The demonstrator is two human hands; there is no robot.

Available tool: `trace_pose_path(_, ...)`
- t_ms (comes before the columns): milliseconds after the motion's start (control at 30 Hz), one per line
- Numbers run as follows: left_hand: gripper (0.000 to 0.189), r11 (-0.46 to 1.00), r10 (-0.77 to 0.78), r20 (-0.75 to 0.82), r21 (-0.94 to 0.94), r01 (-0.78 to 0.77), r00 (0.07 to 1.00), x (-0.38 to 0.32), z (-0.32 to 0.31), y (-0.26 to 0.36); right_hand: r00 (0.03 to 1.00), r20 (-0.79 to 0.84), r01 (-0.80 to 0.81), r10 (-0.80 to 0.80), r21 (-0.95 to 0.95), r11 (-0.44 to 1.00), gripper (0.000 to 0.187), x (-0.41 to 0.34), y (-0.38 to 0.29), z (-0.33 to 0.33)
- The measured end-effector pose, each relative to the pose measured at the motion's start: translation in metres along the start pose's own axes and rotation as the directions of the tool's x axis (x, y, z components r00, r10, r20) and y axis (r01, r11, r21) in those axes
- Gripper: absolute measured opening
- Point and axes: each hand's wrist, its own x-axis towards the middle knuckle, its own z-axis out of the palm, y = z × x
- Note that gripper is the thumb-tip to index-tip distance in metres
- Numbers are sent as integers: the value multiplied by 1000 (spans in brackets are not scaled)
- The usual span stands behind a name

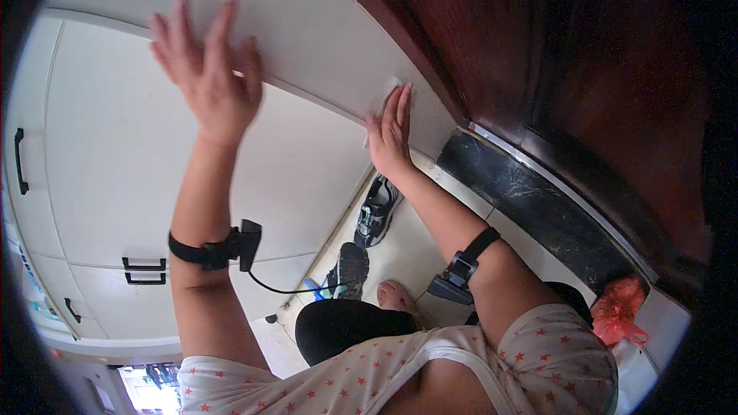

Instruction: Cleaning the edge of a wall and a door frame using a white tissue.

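My left hand (210, 69) is raised with its fingers spread, in front of the white cabinet's side panel (300, 17) and door edge; it is slightly blurred and holds nothing. My right hand (393, 127) lies against the same side panel, near the corner by the dark wooden door. Under its fingers is a thin white cloth or wipe (394, 85), pressed to the panel; most of it is hidden by the hand. A strap with a black device sits around each forearm.
Sneakers (377, 207) stand on the tiled floor beside the cabinet's base. A dark wooden door (553, 40) rises at the right above a black stone threshold (519, 196). A red plastic bag (618, 308) lies at the lower right. Black handles (21, 161) stick out from the cabinet fronts.
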Motion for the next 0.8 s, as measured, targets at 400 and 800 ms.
trace_pose_path(400,47,986,168,-134,0,-169,977,24,5,-31,657,26,751,-754,-115,650,87,98,-119,-22)
trace_pose_path(800,47,944,329,-134,63,-323,935,28,11,-25,535,93,836,-840,-204,510,92,125,-53,-42)
